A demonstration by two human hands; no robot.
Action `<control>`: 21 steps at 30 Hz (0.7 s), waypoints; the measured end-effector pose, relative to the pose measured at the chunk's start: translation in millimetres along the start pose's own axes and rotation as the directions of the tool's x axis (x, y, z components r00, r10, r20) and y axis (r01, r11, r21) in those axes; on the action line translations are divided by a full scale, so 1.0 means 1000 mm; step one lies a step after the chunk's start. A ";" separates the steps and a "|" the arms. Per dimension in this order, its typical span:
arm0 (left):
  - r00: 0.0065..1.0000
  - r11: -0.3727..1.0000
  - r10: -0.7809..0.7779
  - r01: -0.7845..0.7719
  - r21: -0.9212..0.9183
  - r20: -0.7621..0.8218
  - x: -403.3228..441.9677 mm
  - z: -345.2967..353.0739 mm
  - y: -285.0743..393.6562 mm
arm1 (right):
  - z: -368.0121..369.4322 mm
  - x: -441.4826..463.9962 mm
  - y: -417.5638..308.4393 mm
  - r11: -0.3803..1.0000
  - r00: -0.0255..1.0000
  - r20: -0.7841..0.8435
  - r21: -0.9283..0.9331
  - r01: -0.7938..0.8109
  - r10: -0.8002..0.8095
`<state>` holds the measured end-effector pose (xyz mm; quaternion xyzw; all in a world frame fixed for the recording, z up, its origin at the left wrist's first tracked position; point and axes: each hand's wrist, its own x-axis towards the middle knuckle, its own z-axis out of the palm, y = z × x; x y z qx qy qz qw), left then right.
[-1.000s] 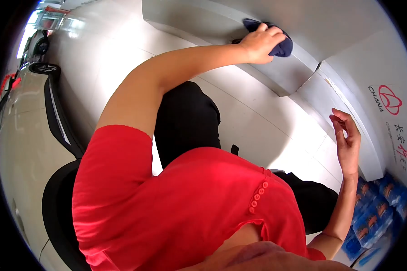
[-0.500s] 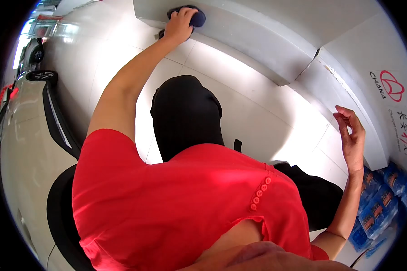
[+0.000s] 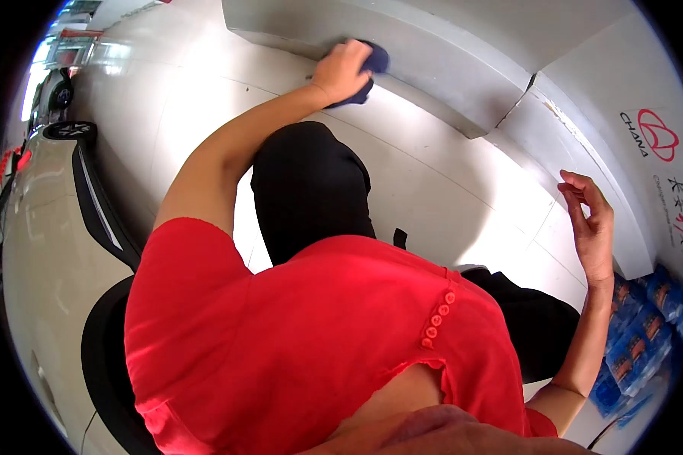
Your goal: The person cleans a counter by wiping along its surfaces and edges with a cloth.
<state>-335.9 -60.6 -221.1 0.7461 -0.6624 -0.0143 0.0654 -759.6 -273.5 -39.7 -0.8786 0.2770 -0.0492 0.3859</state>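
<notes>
My left hand [image 3: 341, 70] presses a dark blue cloth [image 3: 378, 57] against the lower front of a grey ledge [image 3: 432, 64], close to the tiled floor. Part of the cloth hangs below my fingers, and motion blurs it a little. On the other side, my right hand [image 3: 593, 220] is raised in the air near the lower wall. Its fingers are loosely curved, with a gap between them and the thumb, and nothing shows in it.
Blue plastic-wrapped packs [image 3: 637, 341] stand low at the right, near my right forearm. A beige car [image 3: 42, 265] lies along the left side. A white panel [image 3: 649, 114] with red and black lettering is at the right. My black-trousered knee [image 3: 307, 182] is below the left arm.
My left hand and the dark blue cloth have moved right and a bit downward in the view, along the ledge. The right hand has barely shifted.
</notes>
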 end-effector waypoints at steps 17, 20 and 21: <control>0.407 0.380 -0.912 0.807 -0.451 -0.040 0.049 0.007 -0.002 | -0.006 -0.002 0.016 0.987 0.999 -0.011 0.154 -0.038 0.040; 0.387 0.375 -0.918 0.788 -0.488 -0.082 0.048 0.013 0.000 | -0.007 -0.002 0.018 0.986 0.999 -0.004 0.161 -0.031 0.033; 0.388 0.376 -0.918 0.788 -0.487 -0.081 0.049 0.014 -0.001 | -0.007 -0.001 0.019 0.986 0.999 -0.005 0.162 -0.032 0.034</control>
